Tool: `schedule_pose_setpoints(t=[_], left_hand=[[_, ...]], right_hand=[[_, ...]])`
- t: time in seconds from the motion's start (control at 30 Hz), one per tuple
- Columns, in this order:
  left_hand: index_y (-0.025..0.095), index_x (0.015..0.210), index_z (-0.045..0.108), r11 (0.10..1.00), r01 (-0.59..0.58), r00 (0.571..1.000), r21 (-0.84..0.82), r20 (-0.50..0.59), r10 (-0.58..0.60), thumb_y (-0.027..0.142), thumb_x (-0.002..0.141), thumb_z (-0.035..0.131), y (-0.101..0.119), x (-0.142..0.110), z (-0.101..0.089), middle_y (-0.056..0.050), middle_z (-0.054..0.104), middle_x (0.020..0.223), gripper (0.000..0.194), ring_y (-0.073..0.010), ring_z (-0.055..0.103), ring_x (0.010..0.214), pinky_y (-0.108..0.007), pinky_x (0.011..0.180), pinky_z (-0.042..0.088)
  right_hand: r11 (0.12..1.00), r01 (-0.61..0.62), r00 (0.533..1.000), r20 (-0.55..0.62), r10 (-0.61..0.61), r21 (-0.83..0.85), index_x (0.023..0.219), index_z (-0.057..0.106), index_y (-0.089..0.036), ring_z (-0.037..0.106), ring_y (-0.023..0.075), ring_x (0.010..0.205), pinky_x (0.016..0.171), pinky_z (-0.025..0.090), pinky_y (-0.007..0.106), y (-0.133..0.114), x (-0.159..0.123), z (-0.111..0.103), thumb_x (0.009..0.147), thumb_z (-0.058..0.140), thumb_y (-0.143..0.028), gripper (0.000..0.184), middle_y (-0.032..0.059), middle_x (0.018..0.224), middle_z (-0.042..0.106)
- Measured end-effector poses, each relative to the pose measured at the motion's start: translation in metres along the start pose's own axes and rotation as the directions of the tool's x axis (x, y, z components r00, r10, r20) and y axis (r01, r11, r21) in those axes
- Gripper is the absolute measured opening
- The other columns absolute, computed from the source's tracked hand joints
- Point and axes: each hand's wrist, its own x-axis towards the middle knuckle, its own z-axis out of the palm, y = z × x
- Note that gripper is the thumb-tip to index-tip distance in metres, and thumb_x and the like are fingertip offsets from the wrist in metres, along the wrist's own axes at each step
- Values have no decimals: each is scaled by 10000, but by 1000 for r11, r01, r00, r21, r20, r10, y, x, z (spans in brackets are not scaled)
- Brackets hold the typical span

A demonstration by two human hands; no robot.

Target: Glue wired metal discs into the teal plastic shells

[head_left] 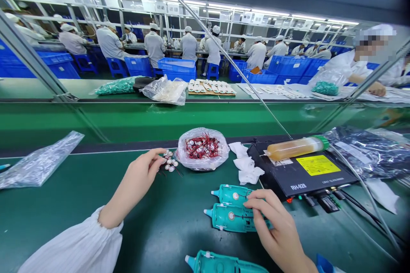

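My left hand (141,175) reaches to a small pile of round metal discs with thin wires (171,165). Its thumb and forefinger are pinched together at the pile's left edge, on a disc partly hidden by the fingertips. My right hand (275,222) has its fingers apart over two teal plastic half-shells with pale tips, the far one (226,195) and the near one (221,217). Its fingertips rest at their right part, hiding it. A round disc sits inside each shell. Another teal shell (224,263) is cut off by the bottom edge.
A plastic bag of discs with red wires (205,147) stands behind the pile. Crumpled white tissues (248,166) lie beside a black box (301,175) bearing an amber-filled tube (294,148). A clear bag (45,160) lies left. A co-worker (358,64) sits across the line.
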Motion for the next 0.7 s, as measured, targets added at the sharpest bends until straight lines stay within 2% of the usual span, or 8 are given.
schedule_pose_setpoints(t=[0.07, 0.13, 0.2, 0.27, 0.37, 0.47, 0.6, 0.7], left_hand=[[226, 974, 639, 995, -12, 1000, -97, 4, 12, 427, 840, 394, 15, -9, -1, -28, 725, 928, 344, -200, 652, 739, -285, 645, 499], [242, 855, 678, 955, -16, 997, -295, 70, 39, 448, 801, 478, 34, -23, 2, -5, 736, 834, 292, -196, 655, 702, -273, 617, 504], [250, 755, 672, 838, 14, 973, -546, 199, 113, 384, 783, 545, 55, -41, 8, 19, 716, 707, 187, -181, 654, 656, -258, 603, 509], [262, 721, 669, 746, 5, 929, -665, 280, 243, 293, 795, 559, 72, -58, 16, 28, 705, 726, 136, -164, 650, 679, -244, 619, 505], [272, 685, 662, 715, -124, 892, -688, 238, 384, 214, 813, 579, 84, -76, 25, 30, 654, 763, 163, -143, 608, 739, -226, 661, 485], [275, 702, 647, 728, -170, 872, -665, 243, 426, 186, 847, 570, 85, -82, 28, 39, 605, 704, 187, -135, 568, 724, -213, 660, 467], [268, 734, 617, 736, -189, 827, -650, 299, 476, 190, 876, 572, 83, -85, 26, 45, 621, 736, 168, -132, 568, 749, -208, 659, 451], [262, 755, 608, 751, -235, 804, -616, 311, 507, 204, 900, 546, 79, -89, 26, 37, 635, 767, 168, -134, 579, 761, -213, 667, 457]], right_hand=[[998, -26, 999, 24, 25, 65, 915, 594, -213, 606, 180, 822, 684, 525, 292, -5, 0, -2, 866, 432, -80, 216, 68, 868, 607], [977, -137, 988, 88, 124, 166, 1046, 562, -236, 630, 182, 876, 732, 544, 289, -15, 1, -6, 886, 449, -117, 229, 71, 934, 638], [916, -290, 949, 206, 238, 276, 1222, 470, -265, 635, 185, 973, 802, 549, 292, -30, 5, -9, 899, 475, -168, 337, 82, 1075, 646], [838, -376, 907, 344, 245, 395, 1316, 398, -279, 613, 195, 1057, 862, 535, 311, -44, 10, -10, 897, 502, -220, 436, 93, 1192, 613], [726, -429, 881, 428, 204, 537, 1189, 535, -259, 656, 195, 938, 782, 555, 296, -56, 14, -9, 891, 516, -277, 299, 67, 976, 690], [659, -510, 847, 456, 273, 553, 925, 647, -246, 664, 161, 730, 663, 546, 250, -56, 10, -7, 906, 494, -274, 157, 23, 727, 685], [567, -638, 756, 563, 334, 521, 881, 685, -241, 662, 152, 696, 637, 540, 227, -49, -3, -6, 877, 545, -266, 142, 27, 770, 697], [565, -664, 727, 598, 337, 489, 861, 702, -233, 654, 148, 675, 609, 536, 212, -47, -14, -5, 829, 604, -262, 107, 29, 778, 680]])
